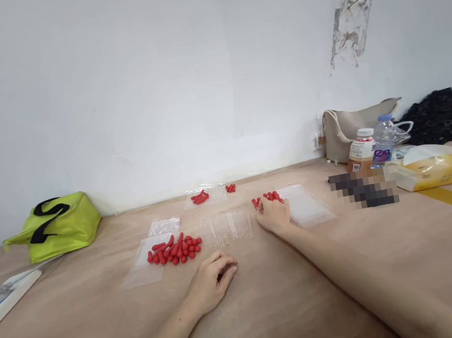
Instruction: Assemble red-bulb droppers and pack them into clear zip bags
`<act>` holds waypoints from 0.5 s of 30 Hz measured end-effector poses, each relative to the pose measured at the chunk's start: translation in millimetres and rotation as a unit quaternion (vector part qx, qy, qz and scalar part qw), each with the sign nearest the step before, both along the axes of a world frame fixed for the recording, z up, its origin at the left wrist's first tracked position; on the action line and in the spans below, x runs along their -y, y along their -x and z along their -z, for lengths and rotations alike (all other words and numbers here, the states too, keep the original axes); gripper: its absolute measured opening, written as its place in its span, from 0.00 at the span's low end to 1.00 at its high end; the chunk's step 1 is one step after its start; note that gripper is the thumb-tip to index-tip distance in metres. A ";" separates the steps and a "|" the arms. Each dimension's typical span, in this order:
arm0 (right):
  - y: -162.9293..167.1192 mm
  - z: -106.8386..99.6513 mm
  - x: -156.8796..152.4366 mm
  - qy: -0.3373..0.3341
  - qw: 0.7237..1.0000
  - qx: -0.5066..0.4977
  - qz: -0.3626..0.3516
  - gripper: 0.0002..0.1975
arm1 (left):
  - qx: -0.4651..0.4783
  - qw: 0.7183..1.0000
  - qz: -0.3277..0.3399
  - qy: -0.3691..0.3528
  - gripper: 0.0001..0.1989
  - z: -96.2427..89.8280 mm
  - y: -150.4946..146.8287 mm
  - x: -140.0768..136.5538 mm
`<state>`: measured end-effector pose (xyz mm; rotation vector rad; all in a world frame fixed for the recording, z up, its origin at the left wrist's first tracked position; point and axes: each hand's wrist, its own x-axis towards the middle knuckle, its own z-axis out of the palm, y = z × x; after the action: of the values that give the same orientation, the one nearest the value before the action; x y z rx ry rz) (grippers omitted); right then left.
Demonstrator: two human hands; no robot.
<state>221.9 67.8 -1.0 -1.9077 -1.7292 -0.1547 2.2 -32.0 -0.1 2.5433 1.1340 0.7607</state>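
My left hand [214, 280] rests on the table with its fingers loosely curled, a gap between thumb and fingers, and nothing in it. Just beyond it lie a pile of red rubber dropper bulbs [174, 250] and a row of thin clear tubes [225, 228]. My right hand [275, 214] reaches forward to a smaller group of red bulbs [272, 196], its fingers bent down at a bulb on the near left of that group. The palm side and some fingertips are hidden. A clear plastic bag [309, 205] lies flat beside this hand.
Another clear bag [139, 273] lies partly under the big pile. Near the wall is a bag with red bulbs and tubes [216, 194]. Left are a lime-green bag [65, 226] and a power strip [5, 304]; right, bottles [362, 152] and a tissue pack [439, 172].
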 end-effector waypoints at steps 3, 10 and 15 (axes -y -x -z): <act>2.0 1.8 -2.7 0.016 1.000 0.016 0.010 0.10 | 0.003 1.000 0.002 0.003 0.09 0.6 -0.1 -0.6; 4.1 4.1 -6.0 0.015 0.999 0.034 0.016 0.12 | -0.003 1.000 0.004 0.003 0.09 0.1 0.4 -2.2; 4.2 1.3 -2.9 0.014 0.999 0.046 0.010 0.11 | 0.001 1.000 0.005 0.003 0.08 0.1 0.6 -1.9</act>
<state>217.6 70.7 -2.4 -1.9665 -1.7812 -0.2295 1.6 -30.0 -0.2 2.5410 1.1194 0.7571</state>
